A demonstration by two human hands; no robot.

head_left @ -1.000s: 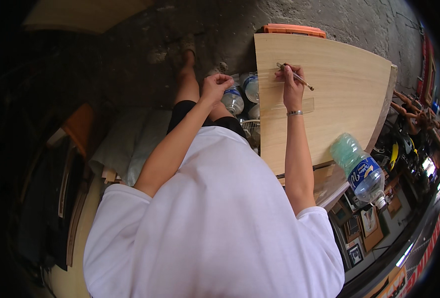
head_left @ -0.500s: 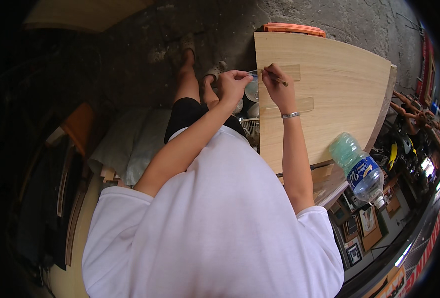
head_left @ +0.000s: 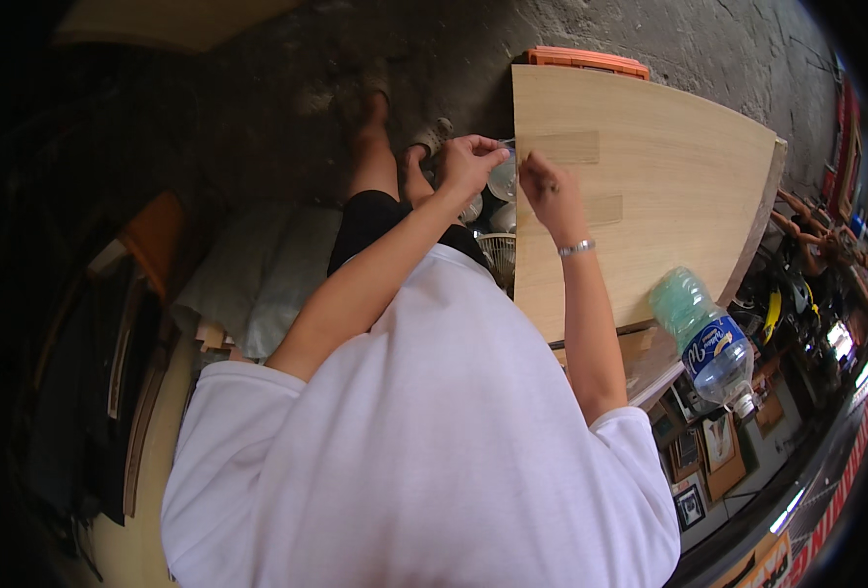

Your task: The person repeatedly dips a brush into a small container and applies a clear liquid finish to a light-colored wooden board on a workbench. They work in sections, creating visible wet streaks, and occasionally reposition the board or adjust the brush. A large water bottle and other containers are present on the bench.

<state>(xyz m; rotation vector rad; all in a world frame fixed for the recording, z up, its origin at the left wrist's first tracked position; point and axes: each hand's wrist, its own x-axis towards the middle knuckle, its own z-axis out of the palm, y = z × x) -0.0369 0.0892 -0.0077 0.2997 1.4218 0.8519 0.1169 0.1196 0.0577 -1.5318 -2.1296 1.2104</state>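
My left hand [head_left: 470,167] is closed in a pinch just off the left edge of a pale wooden board [head_left: 669,167]. Between its fingertips is a small, thin, see-through piece [head_left: 508,149], too small to name. Over the board's left edge, my right hand [head_left: 554,201] is curled, its fingers wrapped round a slim brown stick-like tool [head_left: 554,187], mostly hidden by the fingers. Two rectangular patches lie on the board: a far patch [head_left: 573,148] and a nearer patch [head_left: 605,209].
A large plastic bottle [head_left: 708,343] with a blue label lies at the board's near right. An orange object [head_left: 591,63] sits by its far edge. A white fan grille [head_left: 497,253] and clear rounded containers [head_left: 503,181] are below the left edge. Framed pictures [head_left: 691,505] stand lower right.
My right hand has drawn slightly toward me and turned, so the tool shows less. My left hand stays pinched near the board's edge. The whole view has shifted a little.
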